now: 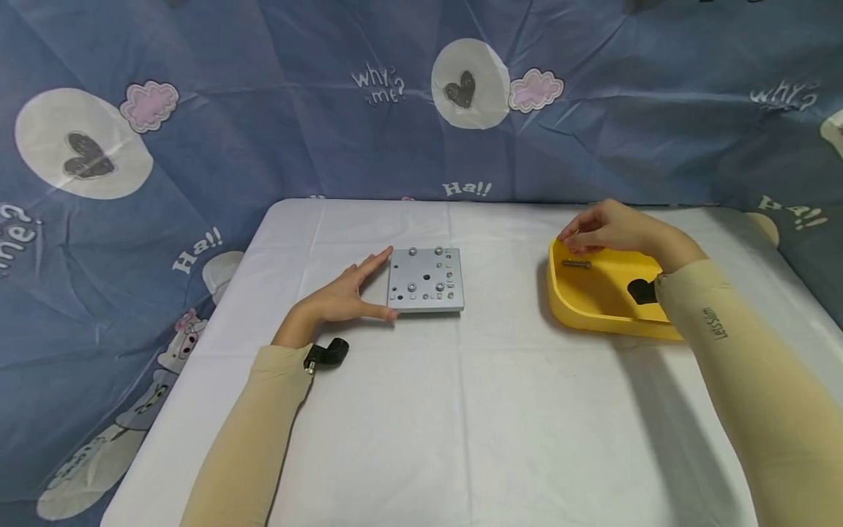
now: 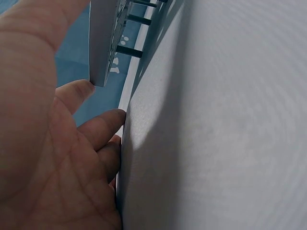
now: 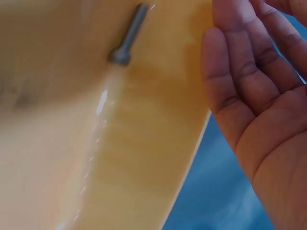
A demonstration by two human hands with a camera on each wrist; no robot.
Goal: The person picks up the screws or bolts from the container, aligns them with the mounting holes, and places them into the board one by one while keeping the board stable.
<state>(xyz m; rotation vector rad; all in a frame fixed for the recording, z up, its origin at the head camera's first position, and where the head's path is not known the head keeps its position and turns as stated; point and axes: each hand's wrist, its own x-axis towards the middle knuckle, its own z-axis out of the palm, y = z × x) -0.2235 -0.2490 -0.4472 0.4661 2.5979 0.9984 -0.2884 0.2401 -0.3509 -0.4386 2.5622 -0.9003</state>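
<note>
A grey metal plate (image 1: 426, 279) with holes and several screws in it lies on the white table. In the left wrist view, screw shanks (image 2: 130, 51) stick out below its underside. My left hand (image 1: 339, 296) holds the plate at its left end, thumb at the front corner and index finger at the back one. At the back left corner of a yellow tray (image 1: 612, 322), my right hand (image 1: 612, 225) has its thumb and fingertips close together. Whether they pinch anything is too small to tell. One screw (image 1: 577, 263) lies in the tray below that hand.
White cloth (image 1: 395, 417) covers the table. Behind it hangs a blue patterned cloth (image 1: 369, 146). The tray stands to the right of the plate, with bare tabletop between them. A black wrist camera (image 1: 329, 353) sits by the left sleeve.
</note>
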